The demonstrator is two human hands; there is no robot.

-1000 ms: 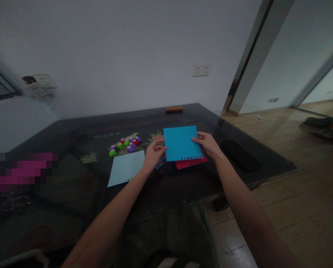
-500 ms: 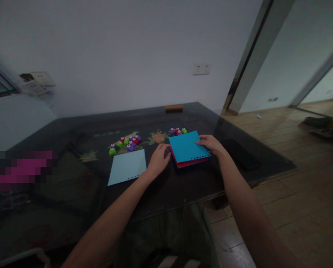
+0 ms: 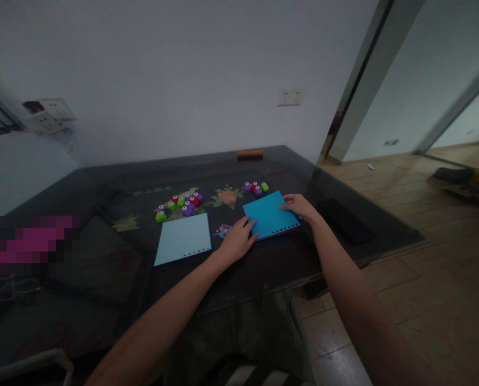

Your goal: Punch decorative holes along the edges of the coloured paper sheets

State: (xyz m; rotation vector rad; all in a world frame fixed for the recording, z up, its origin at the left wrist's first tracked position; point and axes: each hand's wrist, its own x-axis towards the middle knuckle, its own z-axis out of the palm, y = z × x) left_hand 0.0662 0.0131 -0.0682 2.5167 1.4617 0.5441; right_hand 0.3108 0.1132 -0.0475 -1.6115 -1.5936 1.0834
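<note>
A blue sheet (image 3: 269,214) with a row of holes along its near edge lies on the dark table, a thin red edge showing beneath it. My left hand (image 3: 239,238) rests with spread fingertips on its left side. At its right edge my right hand (image 3: 298,206) has thumb and fingers closed on the sheet. A pale sheet (image 3: 184,238), also with holes, lies to the left. Between the two sheets is a small pink and blue patterned item (image 3: 224,230), partly behind my left hand.
Several coloured toys with eyes (image 3: 181,202) sit behind the pale sheet, more (image 3: 256,188) behind the blue one. A brown bar (image 3: 249,154) lies at the table's back edge, a dark flat object (image 3: 346,220) at the right.
The blue sheet has come down over the red one, covering nearly all of it. My left hand has moved right onto the sheet, and the patterned item now shows beside it.
</note>
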